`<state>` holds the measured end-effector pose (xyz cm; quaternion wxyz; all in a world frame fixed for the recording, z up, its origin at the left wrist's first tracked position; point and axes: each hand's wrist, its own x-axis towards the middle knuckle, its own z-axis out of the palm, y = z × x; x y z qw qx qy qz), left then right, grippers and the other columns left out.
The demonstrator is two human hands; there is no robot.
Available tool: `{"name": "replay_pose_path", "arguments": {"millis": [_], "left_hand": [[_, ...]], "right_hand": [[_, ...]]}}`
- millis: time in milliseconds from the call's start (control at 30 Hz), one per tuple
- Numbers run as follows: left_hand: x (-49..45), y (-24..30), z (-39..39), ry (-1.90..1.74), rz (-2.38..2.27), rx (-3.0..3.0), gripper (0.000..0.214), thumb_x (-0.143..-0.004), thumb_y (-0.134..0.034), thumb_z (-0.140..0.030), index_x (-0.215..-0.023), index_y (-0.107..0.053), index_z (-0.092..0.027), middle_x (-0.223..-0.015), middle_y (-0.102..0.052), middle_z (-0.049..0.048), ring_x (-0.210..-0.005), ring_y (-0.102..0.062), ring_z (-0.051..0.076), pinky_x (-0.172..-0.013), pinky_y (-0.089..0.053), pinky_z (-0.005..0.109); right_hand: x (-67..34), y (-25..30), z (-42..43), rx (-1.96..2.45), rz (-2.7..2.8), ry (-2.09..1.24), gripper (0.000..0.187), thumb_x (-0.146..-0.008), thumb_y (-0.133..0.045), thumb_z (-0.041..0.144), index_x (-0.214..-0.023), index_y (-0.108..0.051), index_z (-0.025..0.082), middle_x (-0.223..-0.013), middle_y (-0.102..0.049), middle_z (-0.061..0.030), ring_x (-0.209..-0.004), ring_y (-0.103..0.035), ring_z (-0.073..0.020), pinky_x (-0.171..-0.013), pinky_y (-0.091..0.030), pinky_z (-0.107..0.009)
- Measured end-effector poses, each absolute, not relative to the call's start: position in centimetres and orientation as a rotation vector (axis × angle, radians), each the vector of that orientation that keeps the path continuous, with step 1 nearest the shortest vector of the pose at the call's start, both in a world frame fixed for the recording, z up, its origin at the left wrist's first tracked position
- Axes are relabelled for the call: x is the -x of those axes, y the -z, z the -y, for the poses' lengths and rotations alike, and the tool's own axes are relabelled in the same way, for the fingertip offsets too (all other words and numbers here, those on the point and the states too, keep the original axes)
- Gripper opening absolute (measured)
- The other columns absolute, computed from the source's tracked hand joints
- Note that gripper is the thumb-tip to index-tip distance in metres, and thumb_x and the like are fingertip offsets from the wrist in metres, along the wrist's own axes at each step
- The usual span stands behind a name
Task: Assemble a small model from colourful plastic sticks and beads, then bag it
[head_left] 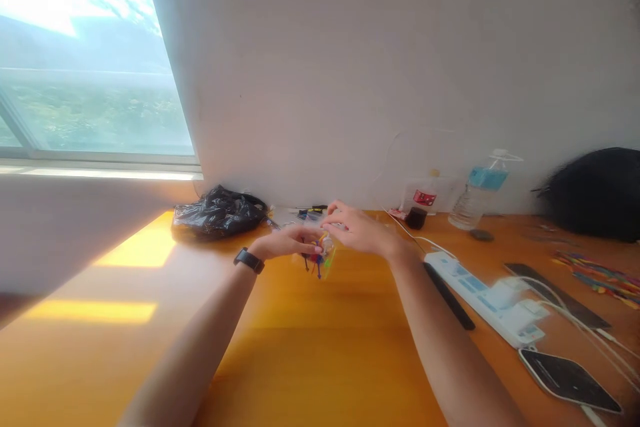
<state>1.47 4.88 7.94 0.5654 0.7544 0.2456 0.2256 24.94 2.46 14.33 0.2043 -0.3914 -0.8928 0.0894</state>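
Note:
Both of my hands meet over the far middle of the orange table (310, 347). My left hand (287, 241), with a black watch on its wrist, is pinched closed on a small clear packet of coloured pieces (323, 257), red, blue and yellow. My right hand (357, 230) curls over the top of the same packet with its fingertips pinched at it. The packet hangs just above the tabletop. What the pieces are is too blurred to make out.
A black plastic bag (217, 212) lies by the wall at the left. A dark-capped bottle (417, 203) and a water bottle (477, 197) stand at the right. A white power strip (487, 297) with cables, a phone (567, 380), coloured sticks (597, 273) and a black bag (597, 193) fill the right side.

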Motion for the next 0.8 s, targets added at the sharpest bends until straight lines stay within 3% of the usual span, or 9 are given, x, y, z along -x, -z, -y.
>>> {"name": "replay_pose_path", "arguments": {"millis": [200, 400, 633, 800], "left_hand": [[-1.9, -7.7, -5.1, -0.526, -0.627, -1.886, 0.04, -0.091, -0.069, -0.051, -0.107, -0.074, -0.014, -0.1, -0.076, 0.0123, -0.086, -0.073, 0.02, -0.077, -0.057, 0.029], [-2.4, -7.4, -5.4, -0.626, -0.724, -1.918, 0.045, -0.088, -0.071, -0.056, -0.092, -0.074, -0.011, -0.079, -0.074, 0.0103, -0.065, -0.07, 0.017, -0.06, -0.054, 0.026], [-2.4, -8.2, -4.8, -0.641, -0.657, -1.914, 0.05, -0.095, -0.06, -0.059, -0.099, -0.075, -0.011, -0.094, -0.077, 0.0141, -0.078, -0.073, 0.019, -0.074, -0.058, 0.031], [-2.4, -8.6, -4.6, -0.733, -0.656, -1.889, 0.049, -0.093, -0.063, -0.057, -0.095, -0.075, -0.01, -0.091, -0.077, 0.0147, -0.077, -0.072, 0.019, -0.072, -0.058, 0.03]], "right_hand": [[-24.4, -13.4, -3.2, 1.068, 2.443, -0.248, 0.021, -0.092, -0.058, 0.025, -0.104, -0.075, 0.027, -0.109, -0.068, -0.0036, -0.083, -0.062, -0.0168, -0.066, -0.039, -0.026], [-24.6, -13.6, -3.3, 1.049, 2.421, -0.247, 0.027, -0.084, -0.058, 0.01, -0.103, -0.072, 0.024, -0.102, -0.069, -0.0041, -0.079, -0.061, -0.0159, -0.067, -0.04, -0.026], [-24.8, -13.6, -3.4, 1.011, 2.395, -0.276, 0.037, -0.086, -0.046, 0.004, -0.105, -0.07, 0.023, -0.109, -0.067, -0.004, -0.082, -0.06, -0.0145, -0.072, -0.04, -0.025], [-24.3, -14.1, -3.1, 0.976, 2.301, -0.15, 0.037, -0.088, -0.042, 0.002, -0.099, -0.072, 0.021, -0.109, -0.066, -0.0053, -0.077, -0.058, -0.0128, -0.073, -0.04, -0.026]]}}
